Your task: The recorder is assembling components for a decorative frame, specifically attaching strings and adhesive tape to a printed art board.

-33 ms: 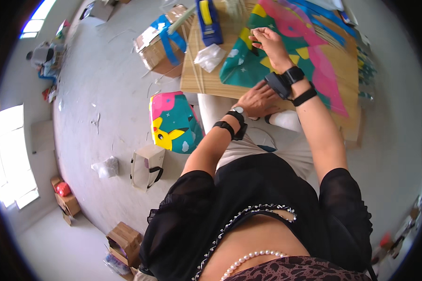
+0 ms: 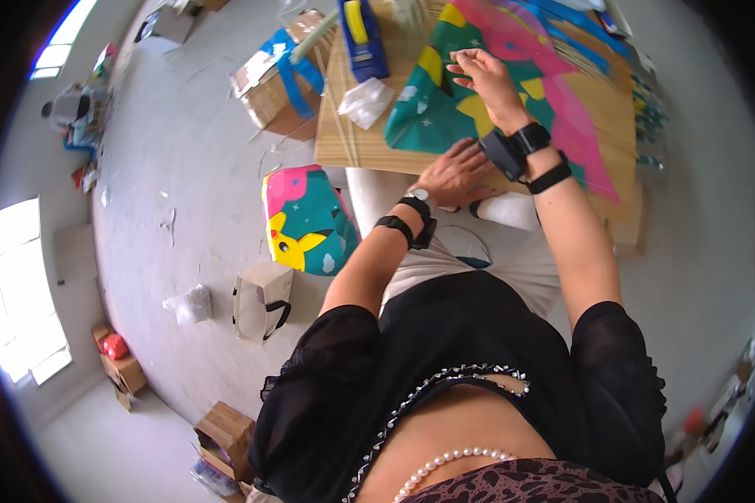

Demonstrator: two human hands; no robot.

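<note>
My left hand lies at the near edge of the table, its fingers stretched over the bottom edge of a printed sheet. The sheet is green, pink and yellow and spreads over the tabletop. My right hand is raised over the sheet, thumb and fingers curled in a loose pinch. Anything between those fingertips is too small to make out. A black band device on the right wrist hides part of the sheet and sits close to the left fingertips.
On the wooden table are a blue tape dispenser, crumpled white plastic and thin sticks. A taped carton stands to the left. A similarly printed piece hangs beside my left forearm, near a white box-shaped bag.
The whole view has shifted slightly, with the table a little further left. Both hands keep nearly the same pose over the sheet.
</note>
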